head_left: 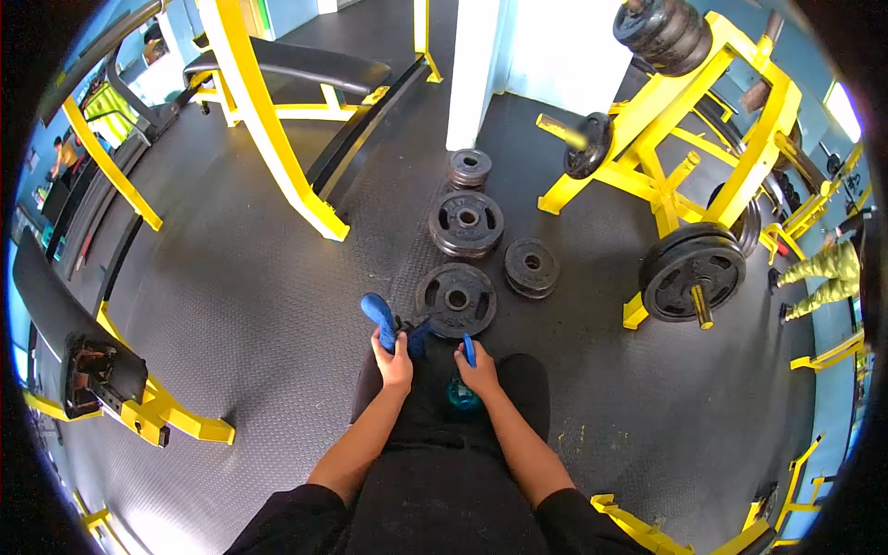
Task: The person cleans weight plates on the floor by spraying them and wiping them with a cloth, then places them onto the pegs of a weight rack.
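— Gripping what, exactly?
— The left hand (393, 363) is wrapped around a blue handle (380, 314) that sticks up and away from the fist. The right hand (479, 372) pinches a smaller blue piece (469, 350) between its fingertips.
— And around them?
— Just beyond both hands lies a black weight plate (455, 299) on the rubber floor (259, 314); beneath the right hand sits something teal (462, 398), too hidden to identify.

no readable text, labels or numbers, weight plates (456, 299) too small to read
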Tool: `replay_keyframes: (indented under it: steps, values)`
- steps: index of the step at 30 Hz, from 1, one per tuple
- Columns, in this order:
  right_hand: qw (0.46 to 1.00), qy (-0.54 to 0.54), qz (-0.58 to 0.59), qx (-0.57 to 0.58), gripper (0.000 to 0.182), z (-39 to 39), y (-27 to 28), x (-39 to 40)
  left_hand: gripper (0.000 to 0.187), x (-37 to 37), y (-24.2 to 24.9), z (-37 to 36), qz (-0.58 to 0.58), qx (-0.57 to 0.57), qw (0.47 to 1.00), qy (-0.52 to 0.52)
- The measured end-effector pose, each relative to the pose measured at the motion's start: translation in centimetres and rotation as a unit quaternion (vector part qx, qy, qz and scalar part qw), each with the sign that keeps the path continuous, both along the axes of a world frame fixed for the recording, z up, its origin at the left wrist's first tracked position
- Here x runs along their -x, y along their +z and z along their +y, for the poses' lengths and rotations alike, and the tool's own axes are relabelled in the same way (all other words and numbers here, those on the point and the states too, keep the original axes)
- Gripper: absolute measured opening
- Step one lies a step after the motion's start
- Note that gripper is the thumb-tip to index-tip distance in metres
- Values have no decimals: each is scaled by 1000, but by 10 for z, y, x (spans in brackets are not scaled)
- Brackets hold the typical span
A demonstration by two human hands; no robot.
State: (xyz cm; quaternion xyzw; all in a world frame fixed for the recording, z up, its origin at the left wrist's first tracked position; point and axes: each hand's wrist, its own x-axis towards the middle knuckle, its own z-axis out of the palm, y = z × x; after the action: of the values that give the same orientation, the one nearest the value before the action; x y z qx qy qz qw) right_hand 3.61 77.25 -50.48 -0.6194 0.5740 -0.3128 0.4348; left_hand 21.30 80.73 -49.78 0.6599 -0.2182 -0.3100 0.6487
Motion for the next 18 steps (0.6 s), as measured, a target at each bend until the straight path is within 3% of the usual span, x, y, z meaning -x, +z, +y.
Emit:
replay_keyframes:
  steps: [4, 12, 14, 18]
  values:
    - [994, 13, 70, -83, 34, -18, -29, -15, 52, -5, -6, -8, 32, -35, 998, 44]
    - [995, 10, 54, -89, 31, -18, -45, -23, 49, -5, 1, -19, 16, -136, 991, 6]
    - [997, -4, 37, -64, 30, -21, -43, -26, 47, -9, -16, -20, -10, -99, 995, -3]
    - [994, 7, 78, -70, 28, -27, -51, -26, 47, -11, -3, -23, 1, -120, 993, 0]
